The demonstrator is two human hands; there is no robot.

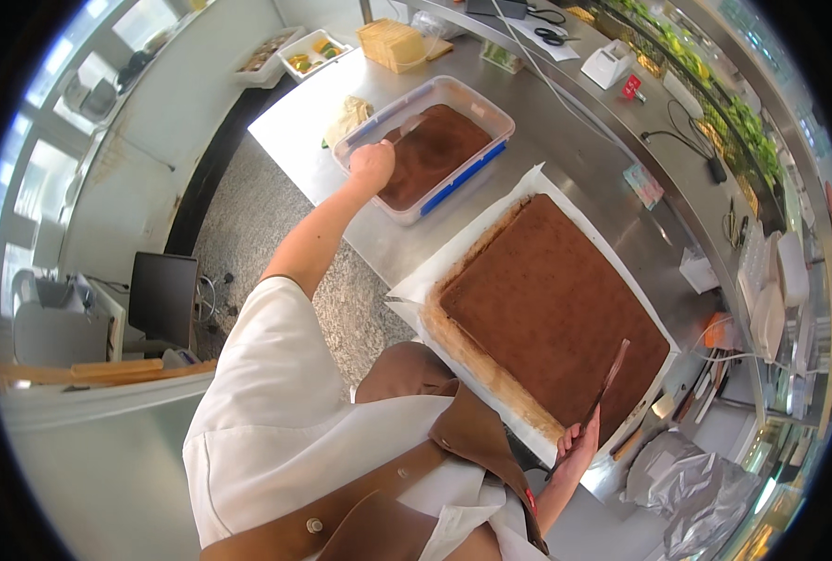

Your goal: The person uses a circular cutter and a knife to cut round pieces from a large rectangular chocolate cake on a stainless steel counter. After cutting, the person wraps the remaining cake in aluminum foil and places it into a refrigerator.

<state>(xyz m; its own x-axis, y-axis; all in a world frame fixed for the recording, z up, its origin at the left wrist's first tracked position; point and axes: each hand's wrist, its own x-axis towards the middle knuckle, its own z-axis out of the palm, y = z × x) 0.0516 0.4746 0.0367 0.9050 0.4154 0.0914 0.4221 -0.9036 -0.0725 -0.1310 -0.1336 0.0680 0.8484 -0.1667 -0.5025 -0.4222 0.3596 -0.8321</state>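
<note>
My left hand (372,167) is over the near-left rim of a clear plastic tub (423,214) with a blue side clip. It grips a small utensil (410,126), whose pale, flat end lies over the brown contents (437,158) of the tub; its exact kind is unclear. In front of my body, a large rectangular sheet cake (542,301) with a smooth brown top lies on white baking paper (423,277). Its pale side shows along the left. My right hand (579,445) holds a long, narrow spatula or knife (609,375), brown-smeared, slanting above the cake's near right part.
A steel worktable (388,245) carries everything. Behind the tub stand a stack of yellowish slices (391,45) and a white tray (314,55). A crumpled cloth or bag (349,119) touches the tub's left side. Along the right runs a raised shelf (619,105) with scissors (555,36) and cables.
</note>
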